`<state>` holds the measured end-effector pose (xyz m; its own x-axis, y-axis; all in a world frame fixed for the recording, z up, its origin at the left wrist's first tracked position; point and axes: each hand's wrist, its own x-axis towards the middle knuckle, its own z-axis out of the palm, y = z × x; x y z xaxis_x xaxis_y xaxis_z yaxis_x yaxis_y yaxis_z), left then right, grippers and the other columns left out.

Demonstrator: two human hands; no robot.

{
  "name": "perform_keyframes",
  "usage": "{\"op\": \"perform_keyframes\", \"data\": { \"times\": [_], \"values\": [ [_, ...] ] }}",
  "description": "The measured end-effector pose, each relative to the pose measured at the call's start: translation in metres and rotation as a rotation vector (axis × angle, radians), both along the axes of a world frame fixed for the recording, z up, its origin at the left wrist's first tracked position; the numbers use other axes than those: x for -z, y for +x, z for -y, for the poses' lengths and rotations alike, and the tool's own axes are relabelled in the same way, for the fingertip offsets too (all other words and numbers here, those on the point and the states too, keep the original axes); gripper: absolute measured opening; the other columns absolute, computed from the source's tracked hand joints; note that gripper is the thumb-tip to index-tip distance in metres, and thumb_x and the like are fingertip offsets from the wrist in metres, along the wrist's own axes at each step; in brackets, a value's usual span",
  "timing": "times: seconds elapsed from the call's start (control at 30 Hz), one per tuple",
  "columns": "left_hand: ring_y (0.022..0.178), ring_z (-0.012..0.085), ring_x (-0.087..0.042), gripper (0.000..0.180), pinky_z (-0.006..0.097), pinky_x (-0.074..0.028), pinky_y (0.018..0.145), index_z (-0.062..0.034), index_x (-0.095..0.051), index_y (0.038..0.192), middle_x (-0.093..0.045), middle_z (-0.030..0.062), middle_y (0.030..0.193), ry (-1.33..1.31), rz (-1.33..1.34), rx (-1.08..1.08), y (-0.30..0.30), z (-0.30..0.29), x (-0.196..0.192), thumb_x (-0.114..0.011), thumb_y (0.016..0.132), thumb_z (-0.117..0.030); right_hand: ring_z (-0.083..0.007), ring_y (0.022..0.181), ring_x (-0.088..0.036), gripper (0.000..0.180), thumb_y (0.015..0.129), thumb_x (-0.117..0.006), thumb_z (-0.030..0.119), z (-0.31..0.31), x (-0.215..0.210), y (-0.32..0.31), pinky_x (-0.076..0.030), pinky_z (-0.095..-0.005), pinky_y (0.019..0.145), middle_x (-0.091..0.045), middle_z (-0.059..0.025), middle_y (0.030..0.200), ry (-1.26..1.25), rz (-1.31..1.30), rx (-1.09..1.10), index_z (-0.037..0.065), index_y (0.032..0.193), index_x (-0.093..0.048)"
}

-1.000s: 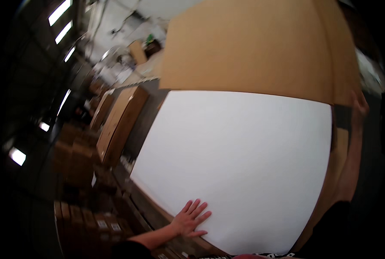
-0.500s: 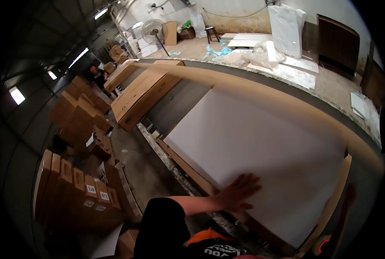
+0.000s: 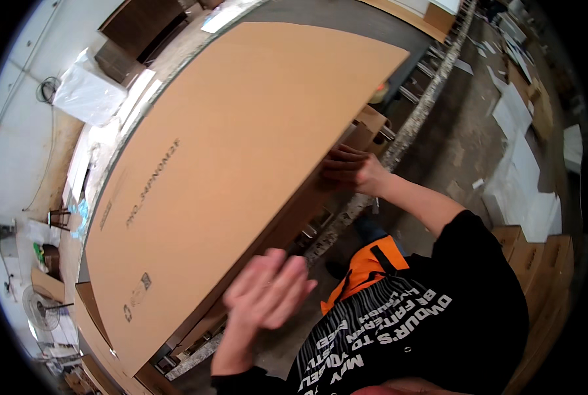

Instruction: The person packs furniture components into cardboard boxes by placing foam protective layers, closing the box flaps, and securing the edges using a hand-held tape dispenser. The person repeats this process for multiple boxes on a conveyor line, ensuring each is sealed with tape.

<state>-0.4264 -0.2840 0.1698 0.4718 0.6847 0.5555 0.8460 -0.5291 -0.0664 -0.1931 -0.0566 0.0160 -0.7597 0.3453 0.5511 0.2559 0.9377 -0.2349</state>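
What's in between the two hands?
In the head view, a shadowed stretch along the edge of the large, flat, brown cardboard box lies between the left hand and right hand.

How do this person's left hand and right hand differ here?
The left hand is blurred, while the right hand looks sharper. The left hand's fingers point up and rightward in the picture; the right hand's point leftward, at the edge of the cardboard panel. Both are bare.

Smooth matt cardboard panel (image 3: 241, 145), glossy plastic wrap (image 3: 93, 91), rough rail (image 3: 428, 102), matt cloth shirt (image 3: 481, 270)
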Motion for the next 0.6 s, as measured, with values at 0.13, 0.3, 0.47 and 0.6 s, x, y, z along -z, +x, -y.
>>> {"op": "perform_keyframes", "data": {
  "times": [0.13,0.3,0.47,0.6],
  "values": [
    [0.136,0.0449,-0.027,0.111,0.053,-0.022,0.113,0.0052,-0.031,0.141,-0.031,0.0276,0.145,-0.439,-0.170,-0.541,-0.032,-0.072,-0.081,-0.073,0.066,-0.064,-0.0266,0.114,-0.059,0.031,0.072,-0.068,0.017,0.005,-0.021,0.005,-0.048,-0.0421,0.101,-0.066,-0.0028,0.116,-0.014,0.009,0.017,0.014,0.102,-0.070],
    [0.139,0.0540,-0.004,0.124,0.058,-0.006,0.115,0.0040,-0.013,0.147,-0.005,0.0318,0.152,-0.864,-0.283,-0.540,-0.014,-0.061,0.054,-0.075,0.061,-0.061,-0.0209,0.102,-0.064,0.026,0.068,-0.071,0.022,0.028,-0.022,-0.012,-0.051,-0.0371,0.093,-0.069,-0.0045,0.102,-0.241,0.240,0.083,0.011,0.091,-0.069],
    [0.137,0.0574,-0.003,0.116,0.063,-0.006,0.112,0.0046,-0.014,0.147,-0.006,0.0346,0.151,-0.845,-0.251,-0.496,-0.020,-0.067,0.070,-0.074,0.064,-0.051,-0.0285,0.103,-0.064,0.021,0.072,-0.074,0.022,0.067,-0.008,-0.007,-0.047,-0.0439,0.098,-0.068,-0.0068,0.099,0.191,-0.399,0.274,0.010,0.089,-0.068],
    [0.136,0.0606,-0.001,0.110,0.068,-0.004,0.109,0.0063,-0.016,0.146,-0.006,0.0373,0.149,-0.877,-0.222,-0.460,-0.020,-0.059,0.068,-0.071,0.066,-0.046,-0.0271,0.091,-0.067,0.021,0.081,-0.055,0.020,-0.004,-0.017,-0.044,-0.050,-0.0372,0.085,-0.068,-0.0094,0.091,0.116,-0.440,0.250,0.003,0.087,-0.066]
  ]
}}
